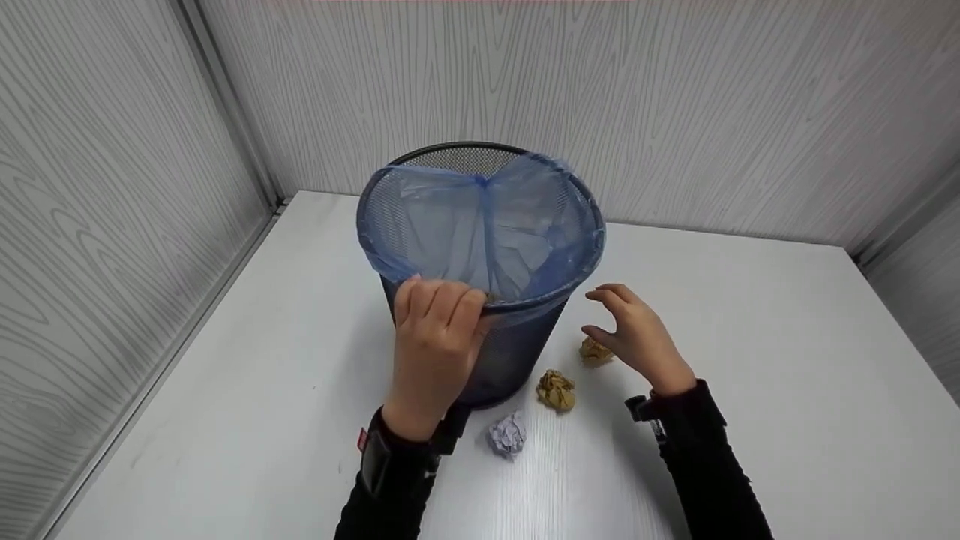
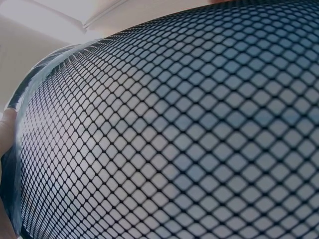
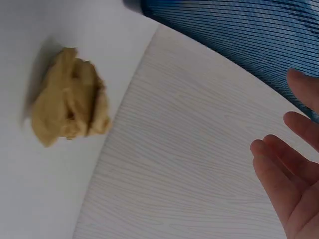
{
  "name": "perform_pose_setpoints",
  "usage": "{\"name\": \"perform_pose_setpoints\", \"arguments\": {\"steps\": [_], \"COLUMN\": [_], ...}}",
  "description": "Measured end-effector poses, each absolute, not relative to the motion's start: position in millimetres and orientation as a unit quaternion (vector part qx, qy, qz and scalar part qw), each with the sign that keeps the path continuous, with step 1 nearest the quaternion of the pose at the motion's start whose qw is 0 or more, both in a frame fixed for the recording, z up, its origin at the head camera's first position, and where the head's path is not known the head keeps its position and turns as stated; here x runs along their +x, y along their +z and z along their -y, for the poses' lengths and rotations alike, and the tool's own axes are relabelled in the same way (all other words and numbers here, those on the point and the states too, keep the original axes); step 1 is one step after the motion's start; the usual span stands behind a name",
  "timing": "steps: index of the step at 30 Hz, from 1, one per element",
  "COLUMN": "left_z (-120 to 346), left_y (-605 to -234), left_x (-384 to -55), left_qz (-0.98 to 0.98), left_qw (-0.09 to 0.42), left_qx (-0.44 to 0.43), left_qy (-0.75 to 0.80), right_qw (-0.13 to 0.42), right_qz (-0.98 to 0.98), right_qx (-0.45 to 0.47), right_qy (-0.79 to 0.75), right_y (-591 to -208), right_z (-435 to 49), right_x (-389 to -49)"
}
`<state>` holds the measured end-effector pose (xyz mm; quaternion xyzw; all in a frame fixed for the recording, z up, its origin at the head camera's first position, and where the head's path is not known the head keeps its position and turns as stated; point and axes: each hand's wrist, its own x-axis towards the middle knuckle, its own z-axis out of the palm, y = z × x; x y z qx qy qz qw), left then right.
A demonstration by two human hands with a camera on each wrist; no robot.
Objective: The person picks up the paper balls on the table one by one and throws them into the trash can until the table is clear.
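Observation:
A dark mesh wastebasket [image 1: 510,352] stands on the white table, lined with a translucent blue bag [image 1: 450,217] folded over its rim. My left hand [image 1: 439,330] grips the near side of that rim, fingers curled over the bag's edge. Mesh wall [image 2: 149,124] fills most of the left wrist view, with a bit of the hand at the left edge. To the right of the basket my right hand [image 1: 637,334] is raised, fingers apart and holding nothing. Below it lies a crumpled brown paper ball [image 1: 595,351], partly hidden by the hand in the head view.
A second brown paper ball [image 1: 556,391] lies by the basket's base, with a crumpled whitish-purple paper ball [image 1: 508,435] nearer the front. Wood-grain panels [image 1: 600,97] enclose the table [image 1: 750,337] at the back and sides.

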<state>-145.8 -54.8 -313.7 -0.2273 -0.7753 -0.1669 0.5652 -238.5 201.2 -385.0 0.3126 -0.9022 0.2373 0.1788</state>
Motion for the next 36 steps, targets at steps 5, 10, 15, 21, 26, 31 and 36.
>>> {"name": "perform_pose_setpoints", "arguments": {"steps": [5, 10, 15, 21, 26, 31, 36], "left_z": [54.8, 54.8, 55.1, 55.0, 54.3, 54.6, 52.5], "left_y": [-313.6, -312.4, -312.4, -313.7, -313.9, -315.3, -316.3], "left_x": [-145.6, -145.3, -145.1, -146.3, -146.6, -148.2, -149.0], "left_qz": [0.776, 0.775, 0.773, 0.774, 0.773, 0.777, 0.779], "left_qw": [0.564, 0.565, 0.566, 0.568, 0.570, 0.566, 0.562], "left_qx": [-0.227, -0.229, -0.230, -0.225, -0.224, -0.225, -0.227], "left_qy": [-0.167, -0.168, -0.169, -0.165, -0.164, -0.160, -0.161], "right_qw": [0.062, -0.006, -0.044, -0.051, -0.036, 0.037, 0.143], "right_qz": [0.935, 0.943, 0.938, 0.933, 0.926, 0.913, 0.891], "right_qx": [0.274, 0.267, 0.280, 0.276, 0.287, 0.297, 0.285], "right_qy": [0.217, 0.197, 0.199, 0.227, 0.241, 0.278, 0.324], "right_y": [-403.7, -414.0, -420.2, -422.3, -415.2, -395.0, -361.6], "right_z": [-206.4, -210.6, -213.6, -212.9, -214.4, -217.5, -222.5], "right_x": [-250.6, -254.3, -255.2, -257.0, -256.1, -250.3, -231.4]}}
